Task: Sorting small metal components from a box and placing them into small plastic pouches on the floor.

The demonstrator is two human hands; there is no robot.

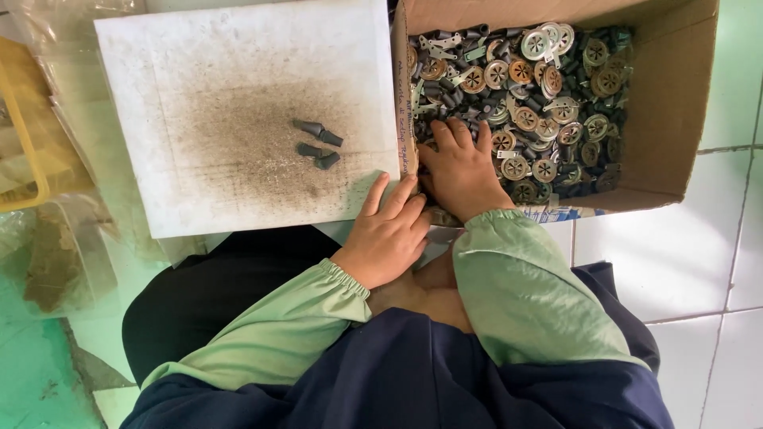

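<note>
At the far left a yellow tray [24, 143] is seen partly under clear plastic bags [71, 230] on the green floor [32, 373]. Next to it a white board [238, 111], soiled with a dark grey smudge at its middle, is laid flat in front of the person. Three small dark grey rubber pieces [316, 144] are found on the board, close together, just right of the smudge's centre.

The left hand [387, 238] is rested on the lower right corner of the board, its fingers stretched out loosely and flat; nothing is seen to be gripped by it, and what lies under the palm cannot be told. Both arms are covered by pale green sleeves [509, 286] with elastic cuffs.

Just beside it, the right hand [461, 171] is placed inside a cardboard box [675, 103], at the box's near left corner, fingers bent down into the contents. Whether a piece is pinched cannot be told, since the fingertips are buried. The box is filled with round slotted metal discs [548, 103] mixed with more dark rubber pieces. The box is set on white floor tiles [683, 262] at the right.
</note>
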